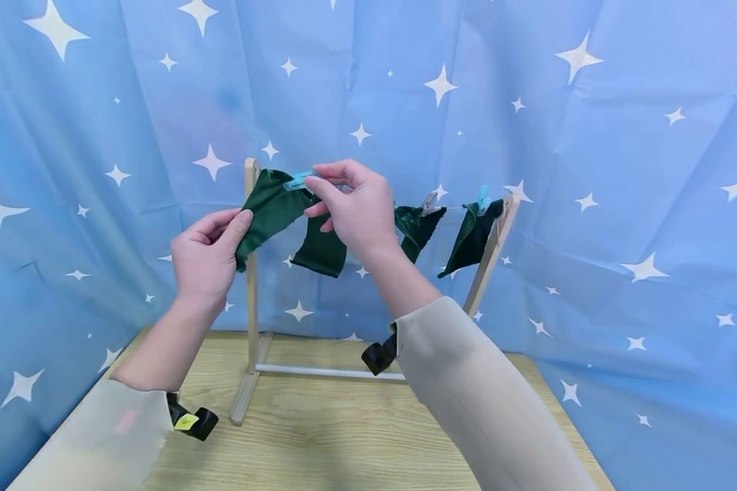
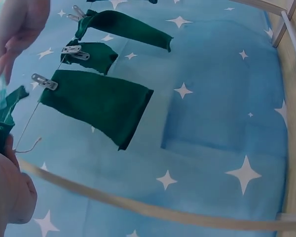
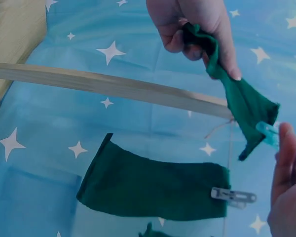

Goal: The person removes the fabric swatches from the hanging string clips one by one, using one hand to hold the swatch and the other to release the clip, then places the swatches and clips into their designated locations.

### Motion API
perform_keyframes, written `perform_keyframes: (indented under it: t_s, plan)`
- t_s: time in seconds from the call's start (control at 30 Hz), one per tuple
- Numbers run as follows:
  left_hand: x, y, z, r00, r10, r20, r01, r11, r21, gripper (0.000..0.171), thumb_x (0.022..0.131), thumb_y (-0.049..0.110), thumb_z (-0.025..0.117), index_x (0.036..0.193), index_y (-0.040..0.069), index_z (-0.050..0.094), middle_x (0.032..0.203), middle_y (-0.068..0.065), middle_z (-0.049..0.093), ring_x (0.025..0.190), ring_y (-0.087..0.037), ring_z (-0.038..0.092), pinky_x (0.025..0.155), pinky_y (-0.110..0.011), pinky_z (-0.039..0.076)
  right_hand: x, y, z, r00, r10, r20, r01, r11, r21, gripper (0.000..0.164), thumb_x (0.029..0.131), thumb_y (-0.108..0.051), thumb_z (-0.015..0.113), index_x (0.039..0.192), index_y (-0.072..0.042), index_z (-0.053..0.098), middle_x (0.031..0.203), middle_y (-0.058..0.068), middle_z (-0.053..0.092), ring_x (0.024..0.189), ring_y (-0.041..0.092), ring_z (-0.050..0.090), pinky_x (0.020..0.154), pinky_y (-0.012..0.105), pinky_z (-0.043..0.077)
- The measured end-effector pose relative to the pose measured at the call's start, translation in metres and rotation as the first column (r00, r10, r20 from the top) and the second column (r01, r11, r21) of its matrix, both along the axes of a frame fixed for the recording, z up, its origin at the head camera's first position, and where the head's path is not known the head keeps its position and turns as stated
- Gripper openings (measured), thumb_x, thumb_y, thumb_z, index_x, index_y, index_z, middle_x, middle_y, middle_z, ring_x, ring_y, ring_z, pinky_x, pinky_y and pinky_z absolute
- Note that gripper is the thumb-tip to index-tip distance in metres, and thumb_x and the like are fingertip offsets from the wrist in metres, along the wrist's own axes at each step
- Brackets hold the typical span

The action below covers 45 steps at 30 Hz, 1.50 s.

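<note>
My left hand (image 1: 205,259) pinches one end of a dark green cloth piece (image 1: 273,208) between thumb and fingers, beside the rack's left post. At the cloth's other end, my right hand (image 1: 368,211) pinches a light blue clothespin (image 1: 297,181). In the right wrist view the clothespin (image 3: 267,133) meets the cloth's edge; whether its jaws clamp the cloth is hard to tell. This cloth (image 3: 246,106) is held stretched out near the line's tied end. Behind the right hand hangs another green cloth (image 2: 96,101), clipped to the line by a grey clothespin (image 2: 44,82).
A wooden rack with a left post (image 1: 252,293) and right post (image 1: 491,259) stands on a wood-grain table (image 1: 319,436). A white bar (image 1: 325,372) runs low between the posts. More green cloths (image 1: 475,235) hang toward the right. A blue starred curtain (image 1: 620,170) surrounds the table.
</note>
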<state>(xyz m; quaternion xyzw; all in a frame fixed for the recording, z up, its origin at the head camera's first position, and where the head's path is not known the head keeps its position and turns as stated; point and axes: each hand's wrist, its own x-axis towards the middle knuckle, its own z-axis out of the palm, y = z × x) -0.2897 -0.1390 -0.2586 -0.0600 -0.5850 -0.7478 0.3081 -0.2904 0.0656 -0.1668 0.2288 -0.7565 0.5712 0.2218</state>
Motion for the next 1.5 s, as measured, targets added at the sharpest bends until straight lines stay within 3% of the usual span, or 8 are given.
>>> perform_keyframes:
  t_s: [0.27, 0.43, 0.63, 0.9, 1.1, 1.2, 1.33, 1.5]
  plan:
    - [0.017, -0.014, -0.002, 0.99, -0.121, 0.078, 0.126, 0.99, -0.058, 0.026, 0.094, 0.03, 0.09, 0.112, 0.011, 0.086, 0.091, 0.006, 0.081, 0.078, -0.007, 0.074, 0.065, -0.017, 0.059, 0.018, 0.029, -0.014, 1.0, 0.015, -0.01, -0.015, 1.0, 0.003, 0.026, 0.104, -0.025, 0.079, 0.126, -0.012, 0.079, 0.122, 0.003, 0.08, 0.075, 0.018, 0.081, 0.063, 0.031, 0.064]
    - [0.029, -0.025, -0.008, 0.975, -0.143, 0.169, 0.172, 0.971, -0.169, 0.021, 0.096, 0.034, 0.088, 0.11, 0.018, 0.087, 0.089, 0.012, 0.081, 0.078, -0.005, 0.073, 0.059, -0.019, 0.055, 0.028, 0.051, -0.03, 1.0, -0.006, 0.027, 0.005, 1.0, 0.017, 0.025, 0.103, -0.027, 0.081, 0.126, -0.015, 0.079, 0.118, 0.002, 0.08, 0.075, 0.019, 0.081, 0.062, 0.03, 0.063]
    - [0.037, -0.037, -0.021, 0.946, -0.134, 0.295, 0.243, 0.897, -0.369, 0.018, 0.102, 0.043, 0.081, 0.111, 0.027, 0.085, 0.092, 0.021, 0.079, 0.081, -0.003, 0.07, 0.058, -0.025, 0.055, 0.043, 0.084, -0.058, 0.988, -0.088, 0.127, 0.082, 0.995, 0.049, 0.028, 0.102, -0.032, 0.082, 0.127, -0.02, 0.079, 0.121, 0.0, 0.08, 0.076, 0.019, 0.081, 0.061, 0.027, 0.061]
    - [0.04, -0.053, -0.051, 0.895, -0.092, 0.437, 0.329, 0.797, -0.506, 0.051, 0.105, 0.052, 0.072, 0.134, 0.011, 0.078, 0.105, 0.022, 0.078, 0.11, -0.008, 0.069, 0.083, -0.029, 0.058, 0.06, 0.132, -0.101, 0.946, -0.152, 0.286, 0.14, 0.988, 0.06, 0.032, 0.101, -0.037, 0.083, 0.13, -0.024, 0.078, 0.124, 0.002, 0.079, 0.078, 0.02, 0.08, 0.063, 0.027, 0.059]
    - [0.041, -0.064, -0.07, 0.85, -0.045, 0.524, 0.379, 0.744, -0.551, 0.06, 0.106, 0.06, 0.067, 0.14, 0.011, 0.075, 0.145, -0.01, 0.072, 0.146, -0.036, 0.054, 0.096, -0.033, 0.054, 0.072, 0.165, -0.132, 0.908, -0.181, 0.377, 0.175, 0.983, 0.051, 0.039, 0.1, -0.036, 0.084, 0.133, -0.018, 0.076, 0.128, 0.005, 0.078, 0.078, 0.022, 0.079, 0.062, 0.025, 0.057]
    - [0.038, -0.07, -0.081, 0.825, -0.054, 0.563, 0.413, 0.738, -0.534, 0.062, 0.106, 0.06, 0.066, 0.142, 0.01, 0.074, 0.159, -0.021, 0.06, 0.153, -0.044, 0.047, 0.104, -0.043, 0.056, 0.077, 0.179, -0.146, 0.894, -0.2, 0.401, 0.193, 0.979, 0.06, 0.039, 0.099, -0.035, 0.085, 0.134, -0.018, 0.076, 0.128, 0.005, 0.078, 0.078, 0.023, 0.078, 0.061, 0.025, 0.056]
    - [0.035, -0.08, -0.094, 0.786, -0.055, 0.616, 0.446, 0.74, -0.503, 0.064, 0.107, 0.061, 0.066, 0.145, 0.009, 0.072, 0.166, -0.023, 0.052, 0.159, -0.05, 0.038, 0.116, -0.062, 0.047, 0.082, 0.193, -0.163, 0.875, -0.224, 0.428, 0.214, 0.974, 0.073, 0.04, 0.099, -0.034, 0.085, 0.134, -0.018, 0.075, 0.13, 0.004, 0.077, 0.077, 0.022, 0.076, 0.06, 0.025, 0.056]
    - [0.032, -0.092, -0.11, 0.762, -0.04, 0.646, 0.46, 0.736, -0.496, 0.064, 0.108, 0.059, 0.064, 0.145, 0.008, 0.072, 0.159, -0.024, 0.058, 0.141, -0.042, 0.056, 0.094, -0.042, 0.061, 0.087, 0.206, -0.18, 0.859, -0.239, 0.452, 0.231, 0.97, 0.073, 0.042, 0.099, -0.031, 0.086, 0.135, -0.015, 0.074, 0.13, 0.005, 0.077, 0.076, 0.02, 0.076, 0.059, 0.026, 0.055]
